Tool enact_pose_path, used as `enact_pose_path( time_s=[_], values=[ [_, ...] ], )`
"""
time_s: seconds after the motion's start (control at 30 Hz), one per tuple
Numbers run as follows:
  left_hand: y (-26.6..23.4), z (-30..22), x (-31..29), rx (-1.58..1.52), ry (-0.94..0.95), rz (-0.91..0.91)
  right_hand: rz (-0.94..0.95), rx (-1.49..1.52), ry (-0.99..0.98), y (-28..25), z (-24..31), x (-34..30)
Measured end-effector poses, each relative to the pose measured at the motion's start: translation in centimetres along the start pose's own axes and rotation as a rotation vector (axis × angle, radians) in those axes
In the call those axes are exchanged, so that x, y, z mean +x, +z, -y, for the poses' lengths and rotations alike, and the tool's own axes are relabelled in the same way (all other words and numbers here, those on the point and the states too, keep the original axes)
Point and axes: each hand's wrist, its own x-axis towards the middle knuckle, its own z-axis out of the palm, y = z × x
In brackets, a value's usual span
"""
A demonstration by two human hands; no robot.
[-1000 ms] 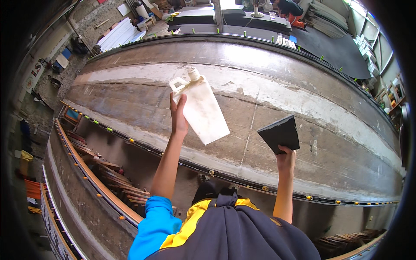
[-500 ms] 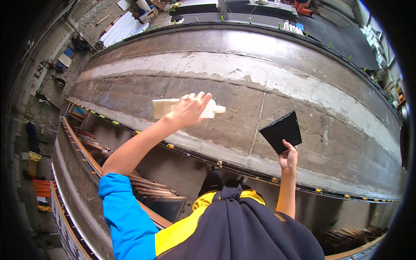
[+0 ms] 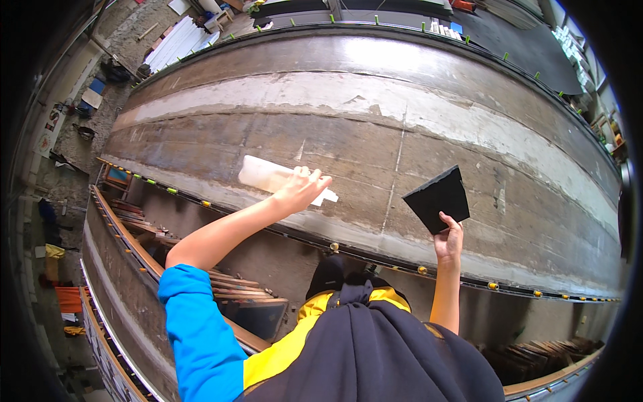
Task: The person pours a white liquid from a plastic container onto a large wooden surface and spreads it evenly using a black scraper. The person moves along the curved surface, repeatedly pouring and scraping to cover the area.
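Note:
My left hand (image 3: 303, 190) is closed round a white plastic bottle (image 3: 262, 173) with a narrow nozzle. The bottle lies over the near half of a long, worn brown table (image 3: 348, 139), its nozzle tilted down toward the right and near me. Whether the nozzle touches the surface I cannot tell. To the right, my right hand (image 3: 449, 242) grips a thin, flat black plate (image 3: 439, 199) by its lower corner, thumb on top. The plate has four uneven sides and a rough upper edge, and is held up above the table.
A pale band (image 3: 295, 87) runs along the tabletop. Yellow and orange clips (image 3: 422, 270) line the near edge, green ones (image 3: 376, 20) the far edge. Behind my left elbow, dark slabs (image 3: 254, 315) lean in a wooden-edged rack. White strips (image 3: 181, 45) lie beyond the far left corner.
The bottle has come down and nearer to me, its nozzle swinging from level to pointing down toward the right. The black plate stays nearly where it was. The view has shifted slightly.

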Motion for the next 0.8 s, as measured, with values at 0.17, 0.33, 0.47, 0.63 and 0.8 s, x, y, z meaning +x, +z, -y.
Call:
enact_pose_path(
  time_s=[0.17,0.33,0.47,0.63,0.8],
  values=[
    [-0.7,-1.9,3.7,0.008,0.082,-0.066,-0.034,0.018,-0.014,-0.5,0.8,-0.1],
    [-1.7,-3.1,7.9,0.059,0.146,-0.104,-0.073,0.048,-0.05,-1.6,1.3,0.0],
    [-1.6,-2.3,11.4,0.017,0.093,-0.076,-0.113,0.062,-0.088,-1.1,2.0,-1.1],
    [-1.5,1.2,15.6,-0.118,-0.087,-0.035,-0.19,0.122,-0.081,-1.1,2.8,-1.9],
    [-0.9,3.8,17.6,-0.115,-0.36,-0.034,-0.216,0.098,-0.089,0.6,3.1,-2.6]
  ],
)
